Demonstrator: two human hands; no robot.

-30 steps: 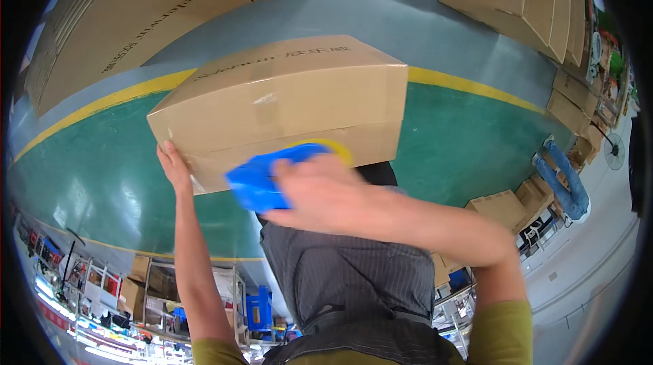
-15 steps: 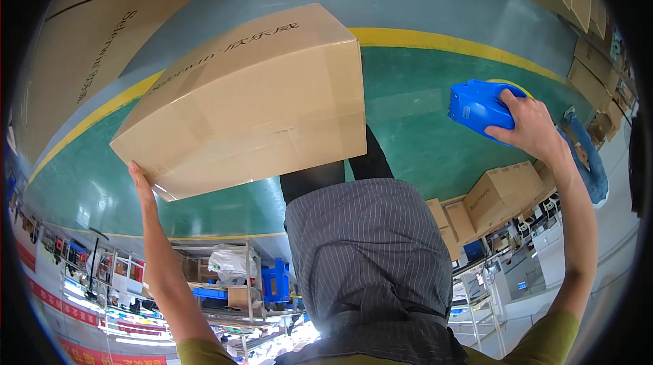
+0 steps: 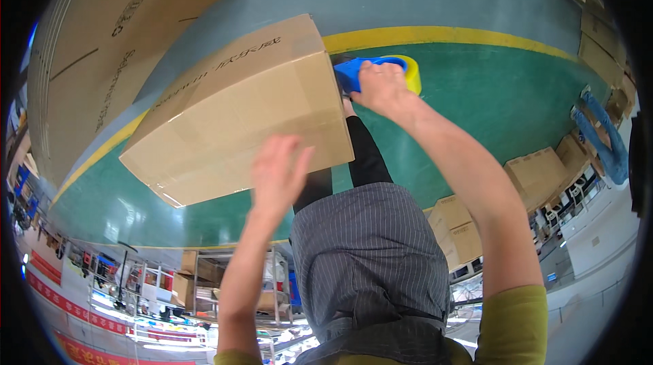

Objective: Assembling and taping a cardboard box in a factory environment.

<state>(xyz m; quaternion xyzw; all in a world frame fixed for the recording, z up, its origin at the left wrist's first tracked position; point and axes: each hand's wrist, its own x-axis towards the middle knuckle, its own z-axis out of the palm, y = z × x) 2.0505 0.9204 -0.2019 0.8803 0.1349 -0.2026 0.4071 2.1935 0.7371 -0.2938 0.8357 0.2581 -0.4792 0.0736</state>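
Looking down through the head view, a large cardboard box [image 3: 238, 110] is being held up in front of the body, tilted, above a green floor [image 3: 476, 113] edged by a yellow line [image 3: 462, 37]. A blue tape dispenser [image 3: 360, 69] carrying a yellow tape roll [image 3: 407, 69] is being pressed against the box's right end by the right hand [image 3: 382, 86], whose grip is closed around the dispenser's handle. The left hand [image 3: 275, 171] is being kept open, fingers spread, at the box's near lower edge; whether its palm is actually touching the cardboard cannot be told. More brown cartons [image 3: 537, 171] are standing on the floor at the right, another big carton [image 3: 115, 38] is filling the upper left, and shelving [image 3: 204, 290] is showing below. Judging from this, the box is being supported only lightly: if the dispenser is pushed hard across the end, the box could be tipped or slid off the open left hand and dropped, or the tape could be laid crooked.
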